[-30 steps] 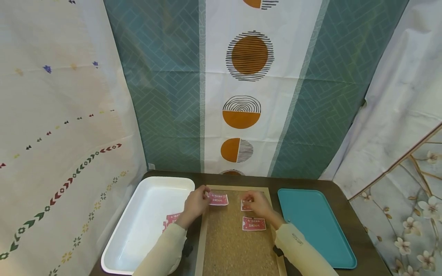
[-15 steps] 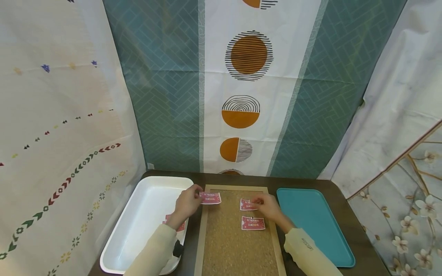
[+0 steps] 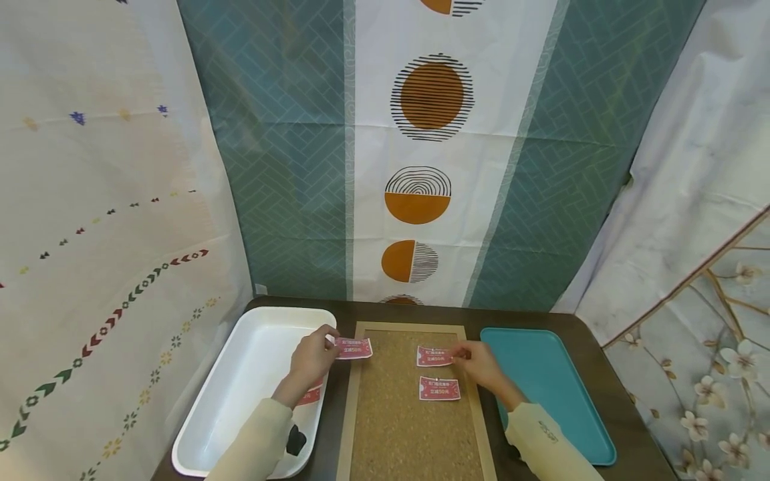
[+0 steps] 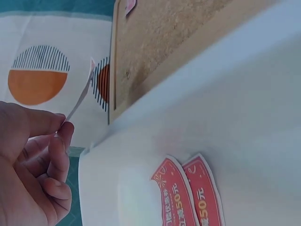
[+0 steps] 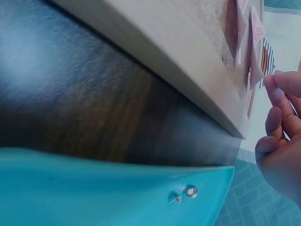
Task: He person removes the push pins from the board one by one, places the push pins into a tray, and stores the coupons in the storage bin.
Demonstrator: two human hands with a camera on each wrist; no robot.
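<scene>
My left hand (image 3: 313, 354) pinches a red coupon (image 3: 353, 348) by its left end; the coupon spans the gap between the white tub (image 3: 225, 401) and the cork board (image 3: 415, 427). Edge-on in the left wrist view, that coupon (image 4: 81, 96) sticks out from thumb and index finger. Another coupon (image 3: 433, 357) lies at the board's upper right, and my right hand (image 3: 481, 363) pinches its right edge between thumb and index finger. Below it on the board is a further coupon (image 3: 439, 389), with a small dot at its top edge. Two overlapping coupons (image 4: 178, 197) lie in the tub.
To the right of the board stands a teal tray (image 3: 550, 394), holding small metal pins (image 5: 190, 191) near one corner. The dark table (image 3: 541, 319) runs beneath everything. Patterned curtains (image 3: 289, 200) close off the back and both sides.
My left hand has moved left with its coupon, away from the board's top left toward the tub. My right hand has shifted right, uncovering more of the upper right coupon, which stays in place.
</scene>
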